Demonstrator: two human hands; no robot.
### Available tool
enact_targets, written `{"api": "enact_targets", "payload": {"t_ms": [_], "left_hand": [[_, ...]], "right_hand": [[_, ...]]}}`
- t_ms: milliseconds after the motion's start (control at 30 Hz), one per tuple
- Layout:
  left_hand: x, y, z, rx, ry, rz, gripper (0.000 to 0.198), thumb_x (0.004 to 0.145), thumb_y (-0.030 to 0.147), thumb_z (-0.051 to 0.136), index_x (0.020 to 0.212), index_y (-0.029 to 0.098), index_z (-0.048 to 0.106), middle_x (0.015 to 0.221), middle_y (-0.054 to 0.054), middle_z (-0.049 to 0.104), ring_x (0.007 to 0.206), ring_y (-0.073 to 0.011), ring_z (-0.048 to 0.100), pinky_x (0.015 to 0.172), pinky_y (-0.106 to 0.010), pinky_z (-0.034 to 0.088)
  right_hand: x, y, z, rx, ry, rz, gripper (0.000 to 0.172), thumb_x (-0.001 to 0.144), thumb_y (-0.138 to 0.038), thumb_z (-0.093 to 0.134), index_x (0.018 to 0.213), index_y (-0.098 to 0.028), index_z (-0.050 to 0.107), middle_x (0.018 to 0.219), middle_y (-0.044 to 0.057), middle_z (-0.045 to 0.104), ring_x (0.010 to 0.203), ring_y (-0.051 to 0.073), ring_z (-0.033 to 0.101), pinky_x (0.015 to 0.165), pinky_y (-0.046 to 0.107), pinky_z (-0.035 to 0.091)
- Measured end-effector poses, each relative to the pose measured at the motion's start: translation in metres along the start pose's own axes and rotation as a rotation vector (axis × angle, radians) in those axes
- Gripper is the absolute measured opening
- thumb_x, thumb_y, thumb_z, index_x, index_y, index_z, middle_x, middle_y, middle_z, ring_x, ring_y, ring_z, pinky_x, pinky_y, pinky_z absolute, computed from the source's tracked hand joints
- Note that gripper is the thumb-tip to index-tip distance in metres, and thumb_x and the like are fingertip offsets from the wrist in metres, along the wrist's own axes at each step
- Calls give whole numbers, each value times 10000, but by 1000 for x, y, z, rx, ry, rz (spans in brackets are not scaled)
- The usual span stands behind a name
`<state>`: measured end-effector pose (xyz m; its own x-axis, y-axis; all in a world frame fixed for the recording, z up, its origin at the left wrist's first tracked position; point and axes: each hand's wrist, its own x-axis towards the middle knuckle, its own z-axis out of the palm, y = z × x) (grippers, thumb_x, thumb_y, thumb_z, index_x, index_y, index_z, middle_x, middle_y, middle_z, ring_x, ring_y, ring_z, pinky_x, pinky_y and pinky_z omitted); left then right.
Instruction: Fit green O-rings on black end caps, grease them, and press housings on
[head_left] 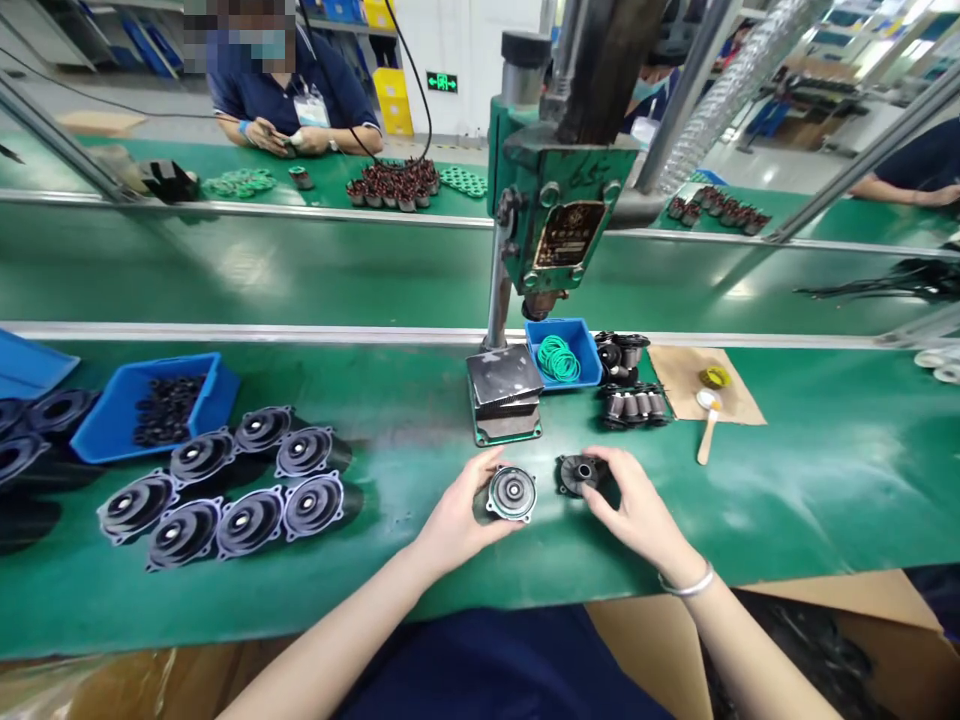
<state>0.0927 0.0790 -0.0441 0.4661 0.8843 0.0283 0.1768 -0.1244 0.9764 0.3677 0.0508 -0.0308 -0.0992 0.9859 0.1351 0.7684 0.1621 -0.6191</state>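
Observation:
My left hand (461,515) is wrapped round a round motor housing (513,492) with small screw ears, its open face turned up towards me. A ringed centre shows inside that housing. To the right, my right hand (626,505) grips a black end cap (577,474) with a pale bushing in its middle, between thumb and fingers. The two parts are a short way apart, just over the green bench. Behind them stands the press base with a stack of metal blocks (507,385).
A green arbor press (559,210) rises at centre. Several motor housings (251,520) lie left, beside a blue bin (214,400) of small black parts. Green rings (559,358), wound rotors (636,405) and a brush (706,435) on cardboard lie beyond. A co-worker (292,100) sits opposite.

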Motion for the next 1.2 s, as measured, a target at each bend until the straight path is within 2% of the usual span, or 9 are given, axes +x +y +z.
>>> {"api": "enact_targets", "payload": {"t_ms": [133, 233, 433, 600, 700, 800, 967, 1067, 1200], "left_hand": [[-3, -3, 2, -90, 12, -18, 843, 734, 220, 816, 1414, 253, 317, 1357, -100, 592, 1304, -242, 556, 1141, -457, 439], [-5, -7, 4, -82, 37, -18, 874, 717, 244, 838, 1410, 247, 304, 1361, -115, 589, 1307, -255, 554, 1141, -479, 438], [-8, -15, 10, -3, 98, 22, 732, 730, 258, 835, 1318, 229, 399, 1371, -133, 579, 1309, -283, 557, 1126, -506, 452], [-11, -16, 11, 87, 114, 64, 689, 766, 279, 811, 1329, 228, 418, 1346, -137, 602, 1272, -299, 591, 1087, -524, 485], [-11, -13, 10, 143, 127, 107, 692, 765, 289, 813, 1338, 235, 427, 1339, -124, 618, 1249, -292, 611, 1071, -509, 503], [-10, -10, 9, 185, 145, 150, 702, 751, 290, 825, 1336, 227, 441, 1321, -114, 636, 1224, -278, 630, 1057, -466, 522], [-10, -10, 9, 217, 174, 192, 684, 753, 305, 822, 1323, 206, 457, 1264, -110, 666, 1167, -263, 665, 1016, -409, 556], [-11, -13, 10, 222, 182, 209, 682, 779, 326, 798, 1344, 203, 435, 1261, -117, 663, 1161, -263, 668, 1002, -403, 565], [-11, -15, 11, 224, 172, 208, 687, 798, 350, 776, 1363, 207, 412, 1272, -125, 653, 1171, -273, 661, 1000, -417, 566]], "right_hand": [[1, -1, 12, 10, -10, -50, 238, 933, -360, 577, 1132, -243, 633, 1130, 84, 630, 1087, 238, 576, 992, 465, 468], [3, 6, 17, 42, 8, -54, 241, 930, -399, 585, 1096, -238, 654, 1157, 93, 625, 1111, 238, 585, 995, 457, 483], [11, 8, 18, 109, 1, -55, 228, 887, -416, 650, 1030, -244, 697, 1231, 81, 643, 1157, 223, 620, 1022, 412, 511], [19, 2, 11, 167, 6, -34, 216, 881, -406, 664, 997, -227, 693, 1159, 66, 699, 1075, 196, 678, 983, 371, 551], [24, -14, -2, 220, 21, -9, 207, 893, -384, 654, 1013, -216, 677, 1157, 70, 708, 1065, 191, 691, 962, 350, 564], [29, -44, -10, 270, 16, -17, 176, 887, -342, 667, 1013, -219, 675, 1147, 68, 715, 1037, 190, 703, 927, 329, 581], [29, -88, 1, 189, 12, -209, 168, 862, -247, 701, 1024, -228, 662, 1105, 45, 720, 1015, 160, 702, 924, 281, 588], [28, -95, 12, 127, -3, -300, 203, 860, -224, 702, 1057, -213, 652, 1117, 55, 710, 1029, 156, 695, 920, 267, 593], [29, -93, 17, 77, -29, -341, 214, 864, -217, 697, 1072, -200, 649, 1139, 66, 698, 1055, 156, 684, 933, 266, 592]]}}
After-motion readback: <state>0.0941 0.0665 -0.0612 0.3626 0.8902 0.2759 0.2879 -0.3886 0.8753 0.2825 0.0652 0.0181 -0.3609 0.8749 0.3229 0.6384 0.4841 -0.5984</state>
